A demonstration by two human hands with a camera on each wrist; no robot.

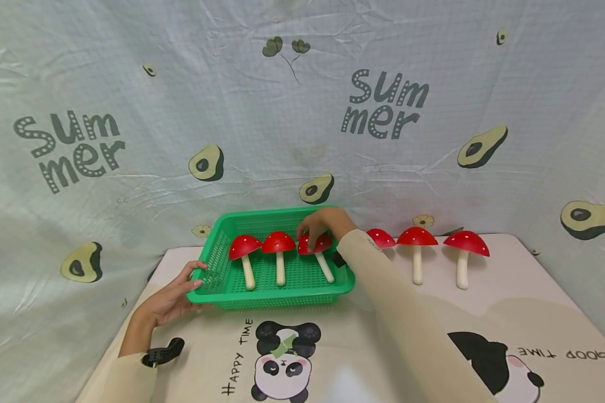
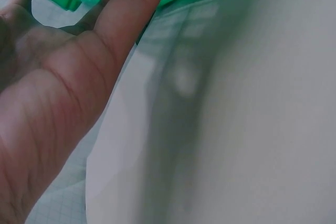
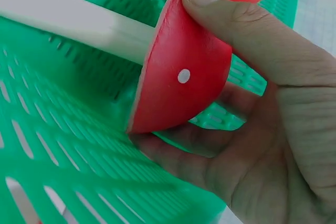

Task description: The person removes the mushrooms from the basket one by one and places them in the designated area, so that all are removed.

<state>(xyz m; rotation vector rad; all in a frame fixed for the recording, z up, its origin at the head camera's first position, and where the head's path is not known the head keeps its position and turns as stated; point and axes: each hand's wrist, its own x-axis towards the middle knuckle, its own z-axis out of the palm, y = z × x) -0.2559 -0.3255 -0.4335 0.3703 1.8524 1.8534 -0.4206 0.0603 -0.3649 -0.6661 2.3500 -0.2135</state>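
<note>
A green plastic basket (image 1: 269,299) stands on the table with three toy mushrooms in a row in it. My right hand (image 1: 315,224) holds the rightmost mushroom (image 3: 184,77) by its red, white-dotted cap, thumb on one side and fingers round the other. Its pale stem (image 1: 325,268) slants down and to the right over the basket floor. Left of it lie the middle mushroom (image 1: 279,243) and the left mushroom (image 1: 245,246), stems toward me. My left hand (image 1: 173,296) grips the basket's left front corner, with fingers also under its edge in the left wrist view.
On the table right of the basket lie three more mushrooms: one partly behind my right sleeve (image 1: 380,239), a middle one (image 1: 417,238) and a far right one (image 1: 466,243). A printed cloth (image 1: 282,168) hangs behind. The tablecloth (image 1: 206,347) bears panda prints.
</note>
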